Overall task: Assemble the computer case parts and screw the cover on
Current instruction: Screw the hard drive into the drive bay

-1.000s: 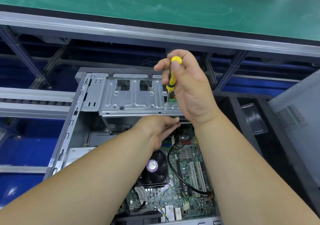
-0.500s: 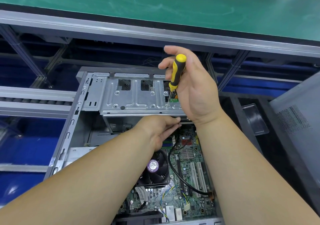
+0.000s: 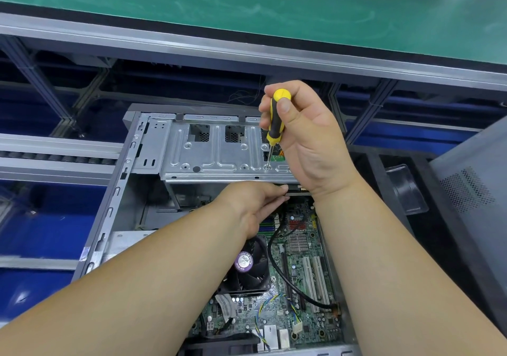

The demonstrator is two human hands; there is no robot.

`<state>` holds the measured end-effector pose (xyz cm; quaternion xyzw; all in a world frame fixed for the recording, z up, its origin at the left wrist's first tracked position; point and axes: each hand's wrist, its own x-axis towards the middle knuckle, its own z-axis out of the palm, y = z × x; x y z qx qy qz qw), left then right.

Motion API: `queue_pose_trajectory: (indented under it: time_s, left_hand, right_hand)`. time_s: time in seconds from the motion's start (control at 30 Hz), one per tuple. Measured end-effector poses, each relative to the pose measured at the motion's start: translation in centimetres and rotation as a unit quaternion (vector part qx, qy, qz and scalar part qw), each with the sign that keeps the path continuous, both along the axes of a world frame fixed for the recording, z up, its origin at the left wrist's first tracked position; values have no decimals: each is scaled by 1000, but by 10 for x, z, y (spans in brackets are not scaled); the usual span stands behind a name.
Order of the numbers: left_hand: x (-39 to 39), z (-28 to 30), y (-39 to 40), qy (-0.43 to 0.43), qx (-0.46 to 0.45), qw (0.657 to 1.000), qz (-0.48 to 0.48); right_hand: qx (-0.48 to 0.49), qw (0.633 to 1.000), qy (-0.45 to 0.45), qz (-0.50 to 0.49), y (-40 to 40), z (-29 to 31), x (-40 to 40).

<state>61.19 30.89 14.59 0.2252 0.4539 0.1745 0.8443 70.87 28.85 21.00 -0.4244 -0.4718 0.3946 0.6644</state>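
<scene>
One screw (image 3: 266, 167) directly under screwdriver (image 3: 275, 125), shaft near-vertical; right hand (image 3: 307, 141) clamped on handle, left hand (image 3: 255, 204) pinching drive edge below bracket (image 3: 219, 158).

Right hand (image 3: 307, 141) covers the right end of the drive bracket (image 3: 214, 152); what lies behind its fingers can't be told. Left hand (image 3: 255, 204) fingertips reach under the bracket edge, partly hidden; the dark part they pinch is unclear. Forearms hide much of the motherboard (image 3: 304, 267). Fan label (image 3: 243, 261) text too small. Grey cover (image 3: 477, 180) cut off at right edge.
</scene>
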Motion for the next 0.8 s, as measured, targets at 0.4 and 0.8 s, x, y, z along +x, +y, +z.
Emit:
queue_pose_trajectory:
  time_s: [0.4,0.8]
  left_hand:
    - [-1,4,-1,8,2,1000,-3]
    - [-20,26,-11,142,40,975,-167]
  right_hand:
    - [-11,977,-179,-119,-10,16,1]
    - [-40,898,-349,-266,-82,61,21]
